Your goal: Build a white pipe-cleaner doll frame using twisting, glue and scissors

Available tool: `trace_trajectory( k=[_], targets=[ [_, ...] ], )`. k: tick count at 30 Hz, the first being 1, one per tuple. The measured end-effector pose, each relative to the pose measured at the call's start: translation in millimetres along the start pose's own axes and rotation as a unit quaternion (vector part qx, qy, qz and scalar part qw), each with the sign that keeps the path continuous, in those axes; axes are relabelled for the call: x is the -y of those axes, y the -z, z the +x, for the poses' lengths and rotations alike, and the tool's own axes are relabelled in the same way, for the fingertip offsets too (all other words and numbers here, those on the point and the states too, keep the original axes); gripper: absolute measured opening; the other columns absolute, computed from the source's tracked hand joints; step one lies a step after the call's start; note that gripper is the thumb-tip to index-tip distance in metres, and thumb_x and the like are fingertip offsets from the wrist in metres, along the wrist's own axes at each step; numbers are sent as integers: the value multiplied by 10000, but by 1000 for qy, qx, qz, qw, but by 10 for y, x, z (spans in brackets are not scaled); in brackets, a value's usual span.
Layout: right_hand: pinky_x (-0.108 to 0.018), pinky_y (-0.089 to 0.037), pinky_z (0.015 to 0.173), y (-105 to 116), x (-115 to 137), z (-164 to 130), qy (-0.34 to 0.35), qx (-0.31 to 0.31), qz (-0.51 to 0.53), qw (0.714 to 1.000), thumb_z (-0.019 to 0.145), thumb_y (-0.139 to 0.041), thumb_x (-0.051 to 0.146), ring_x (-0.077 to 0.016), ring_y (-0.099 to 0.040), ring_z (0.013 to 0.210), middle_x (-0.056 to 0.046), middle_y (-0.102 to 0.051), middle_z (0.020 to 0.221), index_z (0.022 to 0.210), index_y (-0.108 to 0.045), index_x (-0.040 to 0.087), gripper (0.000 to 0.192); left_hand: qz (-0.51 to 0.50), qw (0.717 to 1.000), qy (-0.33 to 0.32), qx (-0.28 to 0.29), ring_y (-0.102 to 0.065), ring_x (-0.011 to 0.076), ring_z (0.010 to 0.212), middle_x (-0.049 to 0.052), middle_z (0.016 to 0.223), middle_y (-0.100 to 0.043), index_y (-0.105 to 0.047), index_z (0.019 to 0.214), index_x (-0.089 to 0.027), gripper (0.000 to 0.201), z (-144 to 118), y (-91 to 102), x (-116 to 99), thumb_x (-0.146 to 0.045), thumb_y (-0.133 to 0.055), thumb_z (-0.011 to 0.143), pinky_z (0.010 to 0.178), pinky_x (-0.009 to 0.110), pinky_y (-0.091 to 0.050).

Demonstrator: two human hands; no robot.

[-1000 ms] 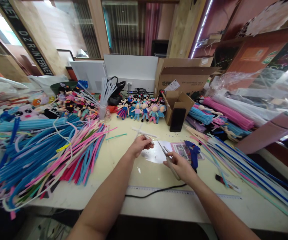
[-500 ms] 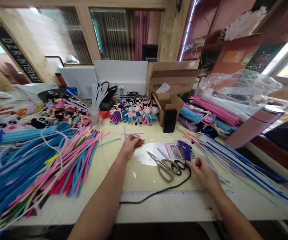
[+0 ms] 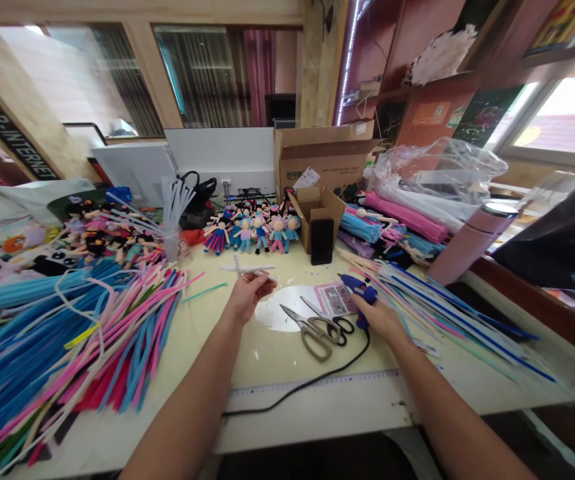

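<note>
Fingers of our left hand (image 3: 244,298) stay pinched on the white pipe-cleaner cross (image 3: 247,269), centre frame. Our right hand (image 3: 378,313) has dropped the scissors (image 3: 316,325), now lying between, and closes around the blue glue gun (image 3: 360,293), so gluing seems to follow cutting.

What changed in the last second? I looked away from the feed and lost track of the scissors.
The right hand let go of the scissors, which now lie on the table, and moved right to close on the blue glue gun. The left hand went on holding the white crossed pipe-cleaner piece. The pipe-cleaner piles and dolls stayed put.
</note>
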State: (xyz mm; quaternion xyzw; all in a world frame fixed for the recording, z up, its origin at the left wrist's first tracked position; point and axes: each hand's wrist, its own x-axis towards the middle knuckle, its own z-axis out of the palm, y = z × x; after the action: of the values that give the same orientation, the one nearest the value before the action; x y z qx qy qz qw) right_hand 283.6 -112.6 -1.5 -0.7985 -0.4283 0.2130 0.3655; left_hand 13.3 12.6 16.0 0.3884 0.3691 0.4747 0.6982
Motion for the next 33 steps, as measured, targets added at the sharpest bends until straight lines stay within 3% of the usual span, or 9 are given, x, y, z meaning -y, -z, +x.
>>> trace_trajectory(
  k=[3,6,12,21,33],
  targets=[
    [-276,-426,522,28,146,-34,-13,56,123,991,727,-573,508,-166,-554,565,-26,-603,623,780,-654,156,364,-2,1000,-18,15,-673,135,615,58,701,-719,-627,800,-130,264,0,3,-27,-246,-766,607,610,221,-511],
    [-241,-389,470,-35,356,21,43,125,220,967,703,-619,496,-131,-525,557,-20,-628,687,840,-666,162,364,-22,998,-48,32,-674,134,646,60,734,-723,-647,817,-124,309,0,31,-19,-282,-783,590,612,214,-511],
    [-242,-380,497,-239,753,150,118,202,193,953,710,-618,510,-139,-547,612,-49,-656,708,747,-687,158,361,-57,992,-102,48,-675,141,699,44,768,-726,-626,806,-159,271,-26,97,15,-271,-781,614,663,237,-519],
    [-255,-395,518,-314,837,8,129,210,151,957,735,-587,494,-161,-574,633,-30,-666,703,734,-687,193,317,-37,989,-115,79,-667,139,767,47,834,-717,-623,792,-157,153,-41,115,37,-201,-727,690,750,263,-518],
    [-270,-430,566,-361,806,0,146,199,167,955,728,-595,479,-168,-577,625,-23,-659,670,698,-689,197,298,-38,990,-115,76,-666,149,757,36,816,-706,-599,775,-168,203,-121,70,-11,-213,-754,652,741,279,-523]
  ],
)
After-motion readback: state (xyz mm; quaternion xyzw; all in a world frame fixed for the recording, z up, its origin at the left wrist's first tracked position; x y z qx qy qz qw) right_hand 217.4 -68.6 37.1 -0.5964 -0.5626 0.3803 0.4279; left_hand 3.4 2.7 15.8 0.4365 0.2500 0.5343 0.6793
